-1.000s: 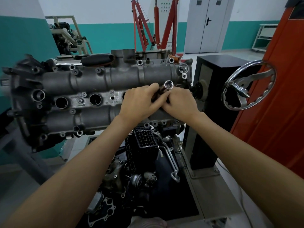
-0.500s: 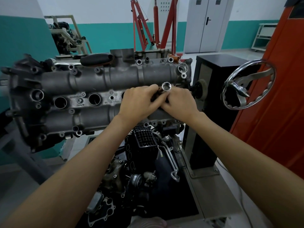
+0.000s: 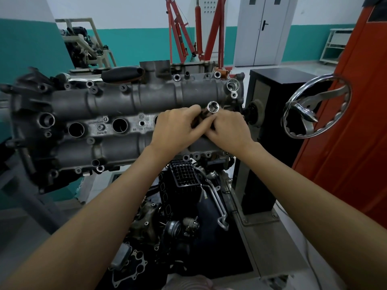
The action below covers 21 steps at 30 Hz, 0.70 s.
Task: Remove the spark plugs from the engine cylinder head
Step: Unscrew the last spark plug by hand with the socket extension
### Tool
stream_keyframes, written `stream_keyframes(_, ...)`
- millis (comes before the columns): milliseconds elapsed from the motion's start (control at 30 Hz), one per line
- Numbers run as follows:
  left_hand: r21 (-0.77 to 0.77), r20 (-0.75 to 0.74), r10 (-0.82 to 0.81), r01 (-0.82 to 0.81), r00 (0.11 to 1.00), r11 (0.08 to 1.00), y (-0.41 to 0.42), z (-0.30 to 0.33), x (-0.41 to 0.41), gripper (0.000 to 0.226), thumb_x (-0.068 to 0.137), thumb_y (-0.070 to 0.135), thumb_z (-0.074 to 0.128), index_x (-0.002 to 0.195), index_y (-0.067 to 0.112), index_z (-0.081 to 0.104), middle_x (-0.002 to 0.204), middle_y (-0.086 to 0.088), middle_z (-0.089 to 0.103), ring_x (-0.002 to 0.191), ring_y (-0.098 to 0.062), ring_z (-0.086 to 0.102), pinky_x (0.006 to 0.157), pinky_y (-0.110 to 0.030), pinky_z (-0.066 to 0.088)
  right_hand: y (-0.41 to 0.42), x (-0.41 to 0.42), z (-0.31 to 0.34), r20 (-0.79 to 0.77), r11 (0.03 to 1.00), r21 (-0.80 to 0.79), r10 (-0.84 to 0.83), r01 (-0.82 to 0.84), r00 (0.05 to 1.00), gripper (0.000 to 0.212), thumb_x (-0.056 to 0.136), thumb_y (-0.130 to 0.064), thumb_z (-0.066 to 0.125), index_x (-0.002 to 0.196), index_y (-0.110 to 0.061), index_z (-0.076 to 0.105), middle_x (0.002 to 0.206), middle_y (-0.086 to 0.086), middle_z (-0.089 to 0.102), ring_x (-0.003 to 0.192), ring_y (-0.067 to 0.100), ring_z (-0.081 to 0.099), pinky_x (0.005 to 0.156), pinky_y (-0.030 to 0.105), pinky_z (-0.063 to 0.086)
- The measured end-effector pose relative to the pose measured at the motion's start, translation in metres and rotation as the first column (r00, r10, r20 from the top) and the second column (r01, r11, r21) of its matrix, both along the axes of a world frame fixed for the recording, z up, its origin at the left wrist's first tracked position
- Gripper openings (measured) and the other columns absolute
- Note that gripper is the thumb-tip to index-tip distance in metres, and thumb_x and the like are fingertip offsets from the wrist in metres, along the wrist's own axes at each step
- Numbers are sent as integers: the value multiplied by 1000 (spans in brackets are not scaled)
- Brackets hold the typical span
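Note:
The grey engine cylinder head (image 3: 134, 101) stands on its side on a stand, with a row of round spark plug wells (image 3: 120, 125) along its middle band. A chrome socket tool (image 3: 212, 107) sticks out of the right-hand part of that band, its open end facing me. My left hand (image 3: 174, 130) grips the tool's shaft from the left. My right hand (image 3: 229, 130) holds it from the right, fingers curled against the left hand. The shaft and the well under the hands are hidden. No spark plug is visible.
A black-handled tool (image 3: 122, 74) lies on top of the head. A chrome handwheel (image 3: 316, 105) on a black cabinet (image 3: 270, 101) is close on the right, beside an orange panel (image 3: 356, 122). Black engine parts (image 3: 184, 195) sit below. A red engine crane (image 3: 196, 30) stands behind.
Both hands have shifted slightly on the socket tool, and its open end sits a touch lower and to the left. The cylinder head has not moved.

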<state>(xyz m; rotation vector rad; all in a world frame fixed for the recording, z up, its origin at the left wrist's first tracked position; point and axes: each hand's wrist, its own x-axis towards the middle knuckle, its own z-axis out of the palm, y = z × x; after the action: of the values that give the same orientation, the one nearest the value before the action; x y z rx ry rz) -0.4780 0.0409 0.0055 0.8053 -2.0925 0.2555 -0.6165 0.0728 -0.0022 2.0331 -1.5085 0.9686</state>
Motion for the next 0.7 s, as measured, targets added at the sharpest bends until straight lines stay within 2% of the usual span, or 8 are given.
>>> stream_keyframes(100, -7, -20, -26, 26, 999, 1000, 2, 0, -1, 44, 86, 48, 38, 74, 7, 52, 59, -1, 56, 52, -22, 52, 46, -29, 31, -2, 0, 0, 55, 998, 67, 14, -18, 998, 21, 83, -27, 53, 83, -6, 49, 68, -1, 49, 51, 16, 42, 45, 27, 27)
stream_keyframes(167, -15, -25, -47, 47, 999, 999, 3, 0, -1, 37, 86, 42, 41, 73, 8, 50, 58, -1, 54, 49, -23, 51, 47, -25, 25, -3, 0, 0, 64, 997, 76, 10, -15, 998, 22, 84, -28, 52, 84, -7, 44, 69, -3, 47, 51, 17, 43, 45, 28, 30)
stream_keyframes(300, 8, -3, -7, 7, 1000, 1000, -1, 0, 0, 53, 88, 51, 34, 72, 8, 59, 55, -6, 58, 52, -27, 55, 48, -30, 30, -5, -1, -1, 14, 997, 59, -51, 50, 999, 27, 83, -37, 55, 76, -11, 59, 67, 4, 62, 60, 22, 56, 51, 26, 29)
stream_keyframes(367, 18, 9, -10, 10, 1000, 1000, -1, 1, 0, 60, 87, 55, 32, 67, 7, 60, 52, -7, 57, 51, -26, 55, 48, -32, 32, -3, -1, 0, 49, 999, 31, -30, 28, 998, 24, 82, -33, 57, 74, -11, 64, 65, 7, 64, 61, 24, 58, 54, 25, 29)
stream_keyframes(433, 24, 24, -8, 8, 1000, 1000, 0, 2, 0, 63, 86, 58, 30, 71, 6, 62, 56, -6, 59, 54, -23, 56, 49, -34, 37, -1, 0, 1, 66, 1000, 11, 9, -9, 998, 20, 80, -26, 56, 74, -9, 66, 62, 7, 63, 56, 23, 55, 54, 25, 27)
stream_keyframes(500, 17, 25, -4, 3, 1000, 1000, 0, 2, 0, 62, 85, 58, 29, 81, 7, 63, 64, -4, 62, 59, -21, 58, 52, -38, 42, 0, 0, 1, 61, 999, 43, 20, -23, 998, 18, 82, -22, 56, 74, -7, 62, 58, 3, 54, 53, 19, 50, 52, 25, 27)
stream_keyframes(567, 18, 10, -29, 29, 1000, 999, 2, 2, 0, 52, 85, 52, 32, 85, 7, 58, 67, -2, 61, 58, -21, 56, 50, -35, 41, -1, 0, 1, 56, 997, 80, 16, -20, 998, 18, 84, -25, 53, 78, -9, 52, 63, -4, 46, 53, 16, 45, 51, 26, 29)
stream_keyframes(700, -18, -8, -39, 39, 999, 999, 3, 1, 0, 38, 86, 41, 40, 80, 8, 58, 63, -2, 59, 53, -24, 54, 48, -26, 28, -4, -1, 1, 51, 996, 86, -16, 12, 999, 27, 83, -34, 48, 87, -7, 52, 66, -3, 52, 54, 17, 49, 49, 26, 32)
